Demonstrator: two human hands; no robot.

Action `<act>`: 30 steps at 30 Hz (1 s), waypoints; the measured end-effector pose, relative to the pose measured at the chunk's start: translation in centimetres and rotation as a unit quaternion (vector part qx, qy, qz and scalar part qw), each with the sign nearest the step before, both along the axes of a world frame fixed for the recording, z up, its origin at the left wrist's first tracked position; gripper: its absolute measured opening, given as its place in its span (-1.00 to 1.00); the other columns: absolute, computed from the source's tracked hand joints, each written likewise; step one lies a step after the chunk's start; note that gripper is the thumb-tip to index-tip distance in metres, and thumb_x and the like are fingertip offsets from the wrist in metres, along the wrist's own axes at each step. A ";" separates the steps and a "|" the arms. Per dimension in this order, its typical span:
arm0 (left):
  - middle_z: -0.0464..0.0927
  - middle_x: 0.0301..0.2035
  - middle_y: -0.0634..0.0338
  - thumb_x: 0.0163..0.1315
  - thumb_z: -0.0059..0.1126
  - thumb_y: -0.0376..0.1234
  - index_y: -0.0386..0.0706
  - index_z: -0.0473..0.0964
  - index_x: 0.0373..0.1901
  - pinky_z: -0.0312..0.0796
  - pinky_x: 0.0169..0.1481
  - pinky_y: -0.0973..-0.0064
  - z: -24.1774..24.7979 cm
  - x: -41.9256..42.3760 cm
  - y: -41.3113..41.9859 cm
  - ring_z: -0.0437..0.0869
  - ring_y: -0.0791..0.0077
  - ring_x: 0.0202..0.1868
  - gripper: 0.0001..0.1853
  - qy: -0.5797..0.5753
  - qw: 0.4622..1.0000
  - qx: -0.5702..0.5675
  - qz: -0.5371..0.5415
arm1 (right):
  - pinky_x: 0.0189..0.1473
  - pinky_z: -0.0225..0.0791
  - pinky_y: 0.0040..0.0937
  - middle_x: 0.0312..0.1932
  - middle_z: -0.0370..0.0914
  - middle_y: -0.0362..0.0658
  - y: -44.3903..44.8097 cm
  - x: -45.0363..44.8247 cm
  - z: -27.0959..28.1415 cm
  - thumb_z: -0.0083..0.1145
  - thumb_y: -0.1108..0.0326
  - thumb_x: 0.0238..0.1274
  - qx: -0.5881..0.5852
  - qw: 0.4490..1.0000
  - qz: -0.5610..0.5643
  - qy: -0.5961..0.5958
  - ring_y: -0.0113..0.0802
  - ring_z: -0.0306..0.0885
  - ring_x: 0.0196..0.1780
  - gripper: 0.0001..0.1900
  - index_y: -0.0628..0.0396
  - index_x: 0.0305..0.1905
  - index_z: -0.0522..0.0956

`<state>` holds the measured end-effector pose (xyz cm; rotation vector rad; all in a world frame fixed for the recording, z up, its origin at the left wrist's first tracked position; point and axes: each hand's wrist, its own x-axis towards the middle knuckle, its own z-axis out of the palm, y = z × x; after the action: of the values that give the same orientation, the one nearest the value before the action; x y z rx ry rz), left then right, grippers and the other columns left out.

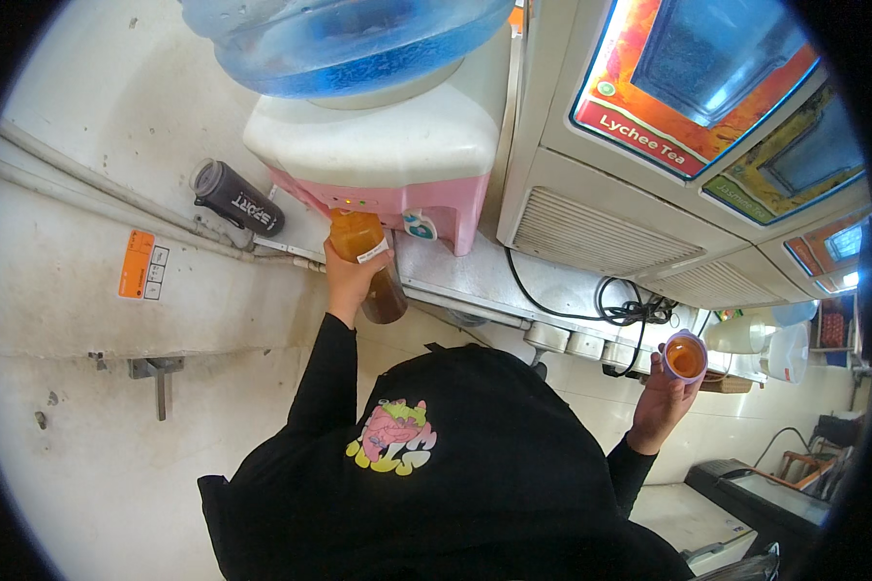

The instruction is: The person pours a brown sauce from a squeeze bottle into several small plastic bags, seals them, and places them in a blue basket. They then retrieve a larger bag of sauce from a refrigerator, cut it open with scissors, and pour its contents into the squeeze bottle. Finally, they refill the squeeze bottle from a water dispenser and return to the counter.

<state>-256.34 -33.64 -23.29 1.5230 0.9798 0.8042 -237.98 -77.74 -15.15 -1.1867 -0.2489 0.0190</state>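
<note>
My left hand (349, 279) is wrapped around a clear bottle (385, 294) with a white label and brown liquid at its lower end. The bottle's amber upper end is close against the pink front of a water dispenser (378, 149), below its small lights; whether it touches the tap is hidden. Beside it on the dispenser is a white tap with a green-blue mark (420, 224). Out to the right, my right hand (661, 407) grips a small lilac cup or lid (685, 356), orange inside, its hollow side facing up.
A large blue water jug (363, 51) tops the dispenser. A dark sports bottle (240, 200) leans left of it. Drink machines (625, 218) with picture panels stand at right. A coiled black cable (628, 309) lies on the metal counter (472, 279). Plastic pitchers (785, 352) sit further right.
</note>
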 end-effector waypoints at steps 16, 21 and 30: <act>0.49 0.03 0.05 -0.21 0.62 -0.42 -0.31 0.16 0.21 0.45 0.14 0.41 -0.3 -0.1 0.0 0.58 0.35 0.06 -0.06 -0.015 1.000 -0.016 0.007 | 0.23 0.39 -0.26 0.28 0.36 0.00 -0.4 -0.5 -0.4 0.45 -0.02 0.03 -0.005 1.000 -0.010 -0.005 -0.21 0.42 0.26 -0.10 0.21 0.37 0.22; 0.55 0.01 0.13 -0.13 0.55 -0.49 -0.20 0.28 0.24 0.49 0.11 0.38 -1.4 -0.2 0.8 0.61 0.34 0.01 -0.16 -0.017 0.999 0.009 -0.027 | 0.39 0.22 -0.15 0.32 0.30 0.04 -1.4 -0.5 -0.2 0.35 0.17 0.10 0.007 0.999 -0.038 -0.026 -0.14 0.30 0.38 -0.15 0.26 0.42 0.15; 0.56 -0.03 0.14 0.08 0.41 -0.48 -0.17 0.37 0.15 0.56 -0.07 0.42 -1.5 -0.1 0.8 0.66 0.36 -0.09 -0.42 -0.054 0.997 -0.024 -0.054 | 0.36 0.28 -0.12 0.26 0.37 0.00 -2.8 -0.5 1.4 0.43 0.08 0.06 -0.010 0.991 -0.116 -0.062 -0.16 0.37 0.34 -0.15 0.20 0.37 0.22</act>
<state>-256.43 -32.87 -24.76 1.4634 0.8239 0.7726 -238.49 -80.57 -13.79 -1.2319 -0.2191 -0.2563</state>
